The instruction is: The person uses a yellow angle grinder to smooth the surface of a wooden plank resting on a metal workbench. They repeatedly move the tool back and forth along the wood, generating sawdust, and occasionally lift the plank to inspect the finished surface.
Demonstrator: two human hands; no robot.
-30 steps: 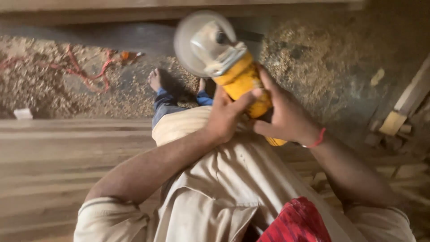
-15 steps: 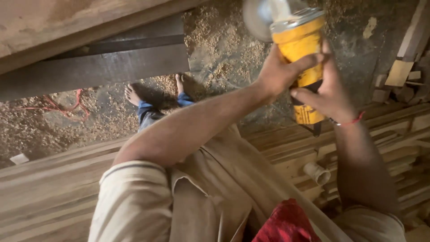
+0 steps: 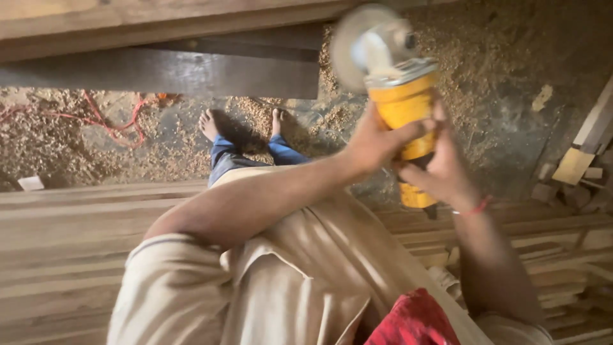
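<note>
My left hand (image 3: pixel 373 144) is wrapped tight round the yellow body of the angle grinder (image 3: pixel 402 118), thumb across its front. My right hand (image 3: pixel 440 169) closes on the same body just beside and below it. The grinder's blurred disc (image 3: pixel 354 45) sits above both hands. Below them lie stacked wooden planks (image 3: pixel 76 223); beyond, my bare feet (image 3: pixel 211 124) stand on a sawdust-strewn floor (image 3: pixel 485 76) beside a red cord (image 3: pixel 108 118).

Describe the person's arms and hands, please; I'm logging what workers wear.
Both forearms are bare, with no gloves on the left hand or right hand. A thin red thread band circles the right wrist. Short beige shirt sleeves with a darker line near the hem cover the upper arms.
</note>
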